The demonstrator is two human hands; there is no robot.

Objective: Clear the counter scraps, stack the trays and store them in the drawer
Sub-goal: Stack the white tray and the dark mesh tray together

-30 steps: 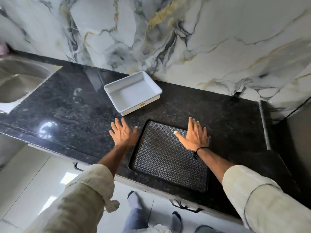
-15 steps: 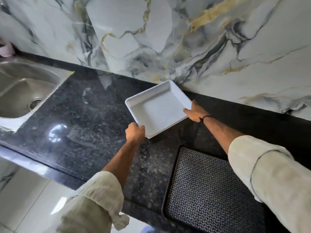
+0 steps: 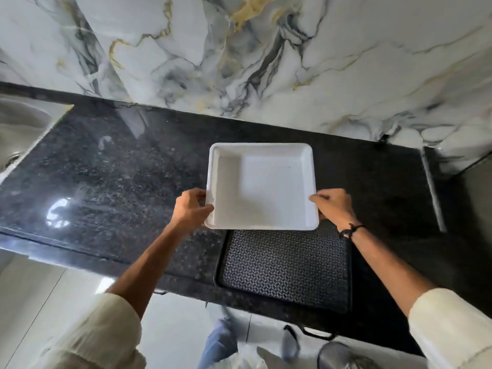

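A deep white tray (image 3: 262, 186) is held level above the black granite counter (image 3: 111, 187). My left hand (image 3: 190, 211) grips its left rim and my right hand (image 3: 334, 206) grips its right rim. The tray is empty inside. Its near edge overlaps the far edge of a flat black tray with a white lattice pattern (image 3: 286, 265), which lies on the counter near the front edge. Whether the white tray touches the black one cannot be told.
A steel sink (image 3: 18, 129) is set into the counter at the far left. A marble wall (image 3: 266, 54) backs the counter. Black drawer handles (image 3: 316, 334) show below the counter's front edge. A raised ledge (image 3: 434, 187) bounds the counter on the right.
Both hands left the black tray, took hold of the white tray at the back of the counter, and brought it nearer and squared it over the far edge of the black tray.
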